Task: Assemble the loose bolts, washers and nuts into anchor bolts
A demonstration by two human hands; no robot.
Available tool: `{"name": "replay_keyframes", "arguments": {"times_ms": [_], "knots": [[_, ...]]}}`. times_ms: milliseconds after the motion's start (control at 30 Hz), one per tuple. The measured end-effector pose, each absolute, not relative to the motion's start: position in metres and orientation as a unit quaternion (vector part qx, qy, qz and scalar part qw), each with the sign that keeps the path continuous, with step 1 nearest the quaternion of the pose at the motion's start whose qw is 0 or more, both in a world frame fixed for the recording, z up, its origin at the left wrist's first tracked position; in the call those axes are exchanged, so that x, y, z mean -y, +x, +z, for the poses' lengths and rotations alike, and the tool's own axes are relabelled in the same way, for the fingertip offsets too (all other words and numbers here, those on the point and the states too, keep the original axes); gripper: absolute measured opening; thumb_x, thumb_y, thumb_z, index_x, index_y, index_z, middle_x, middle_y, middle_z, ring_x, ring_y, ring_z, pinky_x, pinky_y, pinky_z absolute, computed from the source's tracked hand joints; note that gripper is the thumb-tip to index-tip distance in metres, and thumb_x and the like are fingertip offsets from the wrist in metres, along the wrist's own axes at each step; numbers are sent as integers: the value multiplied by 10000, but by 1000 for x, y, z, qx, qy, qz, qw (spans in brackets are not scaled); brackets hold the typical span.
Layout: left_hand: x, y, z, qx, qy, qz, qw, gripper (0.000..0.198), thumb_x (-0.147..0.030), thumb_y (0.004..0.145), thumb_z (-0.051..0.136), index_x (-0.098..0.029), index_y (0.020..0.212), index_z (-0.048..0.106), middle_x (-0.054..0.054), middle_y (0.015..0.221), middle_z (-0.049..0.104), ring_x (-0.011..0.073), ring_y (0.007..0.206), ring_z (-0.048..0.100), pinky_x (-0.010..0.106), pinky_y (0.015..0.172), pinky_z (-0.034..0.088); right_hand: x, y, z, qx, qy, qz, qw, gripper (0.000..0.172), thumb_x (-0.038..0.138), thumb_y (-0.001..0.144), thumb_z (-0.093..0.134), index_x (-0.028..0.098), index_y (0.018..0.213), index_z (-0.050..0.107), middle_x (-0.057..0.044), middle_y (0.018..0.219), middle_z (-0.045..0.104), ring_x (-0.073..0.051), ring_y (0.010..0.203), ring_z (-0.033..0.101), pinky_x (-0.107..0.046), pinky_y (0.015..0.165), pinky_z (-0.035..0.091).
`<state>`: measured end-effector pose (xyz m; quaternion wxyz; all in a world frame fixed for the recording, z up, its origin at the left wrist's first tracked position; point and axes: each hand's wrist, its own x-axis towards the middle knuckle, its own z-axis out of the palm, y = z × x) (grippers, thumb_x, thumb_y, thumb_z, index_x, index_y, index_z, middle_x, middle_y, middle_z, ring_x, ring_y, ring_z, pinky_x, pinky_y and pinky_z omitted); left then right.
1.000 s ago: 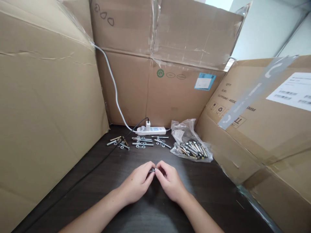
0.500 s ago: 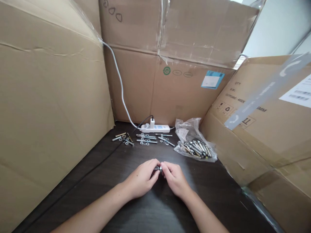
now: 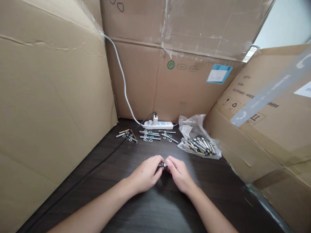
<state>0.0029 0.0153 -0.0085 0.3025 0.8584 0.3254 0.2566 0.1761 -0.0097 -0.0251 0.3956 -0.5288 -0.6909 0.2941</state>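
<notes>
Left hand (image 3: 145, 174) and right hand (image 3: 181, 174) meet over the middle of the dark worktop (image 3: 150, 210). The fingers (image 3: 157, 160) of both hands are pinched narrow on 1 small bolt (image 3: 162, 164), 1 hand at each end. Behind them lies a scatter of loose bolts and washers (image 3: 148, 136), too small to count, and 1 white power strip (image 3: 159, 125) with 1 plug in it and 1 white cable (image 3: 123, 81). To the right, 1 clear plastic bag (image 3: 191, 124) holds a bundle of bolts (image 3: 201, 144). 3 cardboard boxes (image 3: 48, 97) wall the worktop at left, back and right.
</notes>
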Motion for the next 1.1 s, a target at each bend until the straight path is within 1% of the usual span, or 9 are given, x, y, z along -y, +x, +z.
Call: {"name": "replay_keyframes", "arguments": {"times_ms": [100,300,467,500,633,700,833,1000,1100], "knots": [[-16,3,-9,-330,857,259,300,148,-213,918,402,-197,999,525,51,982,610,185,914,563,307,808,453,12,175,-21,701,-518,290,395,254,374,910,451,185,761,530,17,677,537,-123,624,480,-232,596,369],[-15,4,-8,-326,861,253,297,122,-219,919,405,-192,960,516,55,972,610,189,913,564,317,820,455,10,175,-25,687,-537,311,378,451,427,957,332,181,612,486,15,566,496,-122,557,478,-242,563,348],[-16,3,-7,-331,859,251,300,156,-221,921,399,-198,1020,518,57,1002,614,193,939,569,328,851,455,12,175,-22,697,-531,282,390,256,362,909,452,186,745,538,20,658,537,-122,611,482,-230,581,362],[-16,3,-7,-330,859,250,300,156,-224,922,399,-199,1020,518,58,1005,614,194,940,570,328,854,456,12,175,-22,699,-530,285,387,262,361,908,453,186,731,534,21,647,530,-122,604,478,-230,575,359],[-16,3,-7,-324,864,247,297,126,-222,920,405,-198,987,510,53,996,612,189,933,576,318,852,457,10,175,-26,690,-541,303,373,438,408,949,344,184,598,483,17,556,497,-121,546,474,-242,554,340],[-16,3,-7,-324,864,247,296,120,-214,918,405,-198,979,507,49,989,610,187,936,576,312,842,459,10,175,-26,689,-542,299,378,414,409,945,352,183,632,501,15,584,515,-123,565,483,-241,569,347],[-17,3,-7,-330,863,250,291,139,-207,917,398,-199,1003,507,53,999,607,192,950,574,310,834,460,12,175,-23,699,-526,290,387,249,384,902,456,187,772,533,16,675,538,-126,619,479,-231,588,368],[-17,3,-8,-329,871,242,274,117,-209,920,399,-192,976,500,56,984,602,193,931,575,314,822,460,11,173,-25,691,-542,295,375,412,422,939,373,187,616,473,22,568,482,-119,557,459,-238,567,346],[-17,3,-8,-327,869,245,278,121,-204,925,399,-191,991,499,54,999,603,193,951,575,315,836,456,13,173,-25,690,-549,281,380,327,394,927,414,183,704,524,17,633,535,-123,595,484,-235,583,353]]}}
